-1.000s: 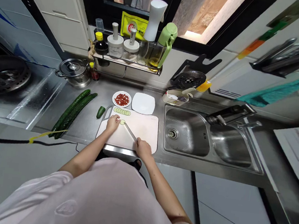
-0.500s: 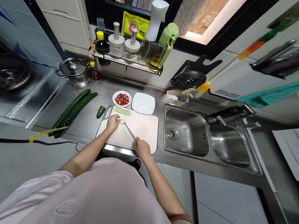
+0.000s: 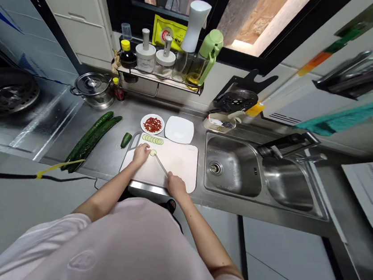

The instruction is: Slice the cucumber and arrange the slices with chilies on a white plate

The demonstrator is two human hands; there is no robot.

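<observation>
On the white cutting board [image 3: 177,159], one pale round cucumber slice [image 3: 153,153] lies flat. The fingertips of my left hand [image 3: 141,154] are curled in a pinch at its left edge. My right hand [image 3: 177,185] is wrapped round the handle of a knife [image 3: 161,166], whose tip touches the slice's right side. Along the board's back edge runs a row of overlapping cucumber slices [image 3: 153,140]. A cut cucumber end [image 3: 126,140] rests on the counter left of the board.
Behind the board stand a plate of chopped red chili [image 3: 152,124] and a square white plate [image 3: 179,129]. Two whole cucumbers [image 3: 92,140] and a steel pot [image 3: 93,90] are to the left. A double sink [image 3: 234,165] lies right, and a condiment rack [image 3: 159,82] hangs behind.
My right hand and the knife have shifted very slightly, with the tip still at the slice. My left hand stays at the slice's edge.
</observation>
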